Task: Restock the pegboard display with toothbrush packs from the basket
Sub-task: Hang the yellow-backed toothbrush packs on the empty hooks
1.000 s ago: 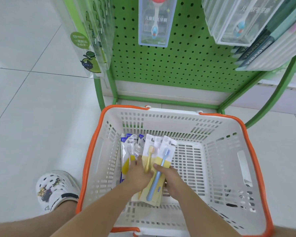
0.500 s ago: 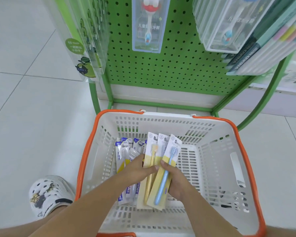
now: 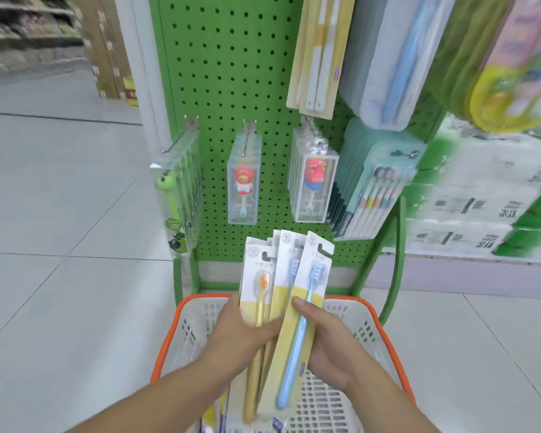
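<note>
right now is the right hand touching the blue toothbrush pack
Touching: the head view shows the right hand gripping the blue toothbrush pack, thumb across its front.

A fanned bunch of carded toothbrush packs (image 3: 289,295), one yellow brush and blue ones, stands nearly upright above the white, orange-rimmed basket (image 3: 384,335). Behind rises the green pegboard display (image 3: 219,89), hung with boxed brushes.

The basket (image 3: 384,326) sits near, on the floor (image 3: 60,292); the pegboard (image 3: 228,73) stands behind it. Both hands hold toothbrush packs (image 3: 289,307) above the basket, left hand (image 3: 247,335) left, right hand (image 3: 328,345) right.
</note>
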